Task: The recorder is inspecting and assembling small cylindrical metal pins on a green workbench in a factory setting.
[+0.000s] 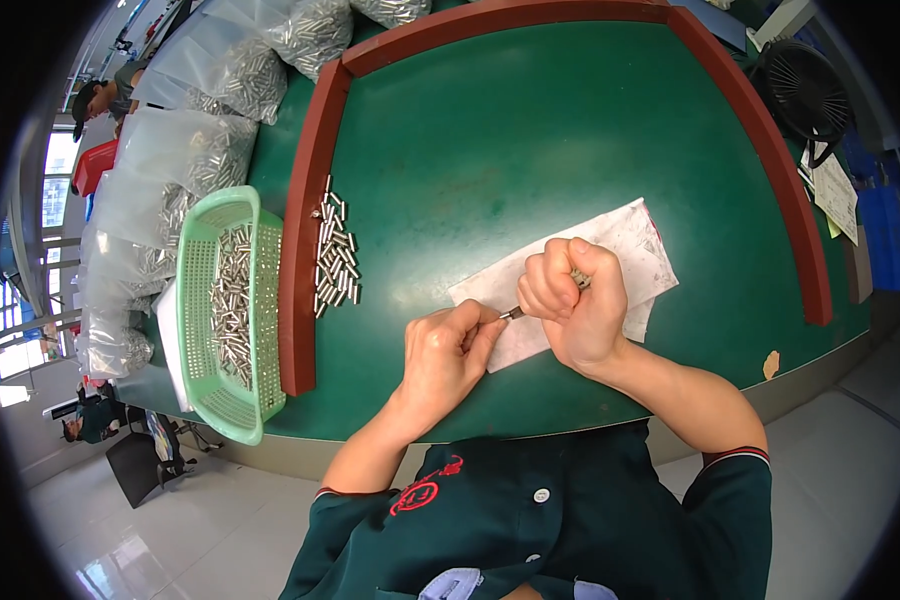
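Two hands met over the near edge of the white paper sheet [630,240], which served as the reference landmark on the green work surface [530,140]. One small metal pin [511,313] bridged the gap between them, just off the sheet's near-left edge. The left hand [445,350] lay to the left of the sheet, fingers curled closed, thumb and forefinger pinching the pin's left end. The right hand [575,300] rested on the sheet itself, closed into a fist; a bundle of further pins [579,279] showed at the top of that fist, and its lowest fingers met the single pin's right end. The pin's long axis ran roughly left to right, tilted slightly upward toward the right hand, so that it pointed from one pinch straight into the other. Both hands touched it; neither was clearly nearer. Whether the right fingers actually gripped the pin or only abutted it could not be told. Well to the left of the sheet, a loose row of like pins [334,255] lay against the inner face of the red-brown border rail [305,250]. Beyond that rail stood a pale green mesh basket [195,330] holding more pins, with clear plastic bags of pins [185,150] farther out.
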The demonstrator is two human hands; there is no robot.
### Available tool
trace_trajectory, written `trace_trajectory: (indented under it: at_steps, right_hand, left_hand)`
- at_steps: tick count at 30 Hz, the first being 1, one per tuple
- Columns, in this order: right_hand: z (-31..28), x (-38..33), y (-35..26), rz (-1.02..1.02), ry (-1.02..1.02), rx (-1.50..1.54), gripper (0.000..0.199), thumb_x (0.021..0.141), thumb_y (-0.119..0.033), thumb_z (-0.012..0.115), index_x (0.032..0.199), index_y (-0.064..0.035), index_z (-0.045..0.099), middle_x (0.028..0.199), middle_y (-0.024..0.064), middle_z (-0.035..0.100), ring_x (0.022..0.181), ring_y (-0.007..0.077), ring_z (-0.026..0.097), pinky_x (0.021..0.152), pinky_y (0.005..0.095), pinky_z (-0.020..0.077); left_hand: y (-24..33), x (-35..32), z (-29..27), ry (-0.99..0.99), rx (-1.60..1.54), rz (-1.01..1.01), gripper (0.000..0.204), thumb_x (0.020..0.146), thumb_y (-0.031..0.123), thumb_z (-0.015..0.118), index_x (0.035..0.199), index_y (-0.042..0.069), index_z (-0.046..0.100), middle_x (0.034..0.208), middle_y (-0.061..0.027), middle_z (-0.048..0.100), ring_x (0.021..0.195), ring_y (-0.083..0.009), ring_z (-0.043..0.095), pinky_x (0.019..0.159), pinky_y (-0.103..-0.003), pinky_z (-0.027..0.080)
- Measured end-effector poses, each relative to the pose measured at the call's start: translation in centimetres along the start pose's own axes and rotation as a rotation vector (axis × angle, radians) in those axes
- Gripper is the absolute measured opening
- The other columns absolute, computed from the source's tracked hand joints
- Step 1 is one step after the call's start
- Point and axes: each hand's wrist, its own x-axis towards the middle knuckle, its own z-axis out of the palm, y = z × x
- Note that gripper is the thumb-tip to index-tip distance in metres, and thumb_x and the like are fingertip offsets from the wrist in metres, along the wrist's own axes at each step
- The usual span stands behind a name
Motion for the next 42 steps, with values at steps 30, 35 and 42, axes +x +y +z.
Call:
trace_trajectory:
  at_steps: [30, 35, 42]
  right_hand:
    - [0.7, -0.4, 0.2, -0.07, -0.031, -0.097, 0.04, 0.086, -0.027, 0.033, 0.05, -0.0103, 0.026, 0.043, -0.0011, 0.023, 0.039, 0.0086, 0.017, 0.041, 0.0253, 0.017]
    - [1.0, -0.2, 0.3, -0.077, -0.014, -0.04, 0.037, 0.085, -0.02, 0.032, 0.049, -0.0088, 0.026, 0.043, -0.0003, 0.025, 0.04, 0.0078, 0.018, 0.04, 0.0243, 0.0169]
    - [0.9, -0.1, 0.3, -0.068, 0.002, -0.028, 0.04, 0.086, -0.022, 0.033, 0.049, -0.0085, 0.026, 0.042, 0.0002, 0.025, 0.039, 0.0083, 0.017, 0.039, 0.0251, 0.0153]
  left_hand:
    - [-2.1, 0.9, -2.8, -0.233, -1.503, -0.472, 0.015, 0.084, 0.016, 0.056, 0.089, 0.003, 0.051, 0.073, -0.004, 0.046, 0.054, -0.004, 0.031, 0.047, -0.017, 0.027]
    - [-1.5, 1.3, -3.4, -0.063, -1.463, -0.508, 0.026, 0.089, 0.026, 0.045, 0.084, 0.001, 0.052, 0.069, -0.004, 0.044, 0.054, -0.0083, 0.034, 0.047, -0.019, 0.029]
    - [-5.2, 2.3, -6.6, 0.428, -0.257, -0.132, 0.021, 0.08, 0.018, 0.061, 0.069, 0.0, 0.055, 0.048, 0.0029, 0.037, 0.042, -0.0077, 0.031, 0.041, -0.025, 0.026]
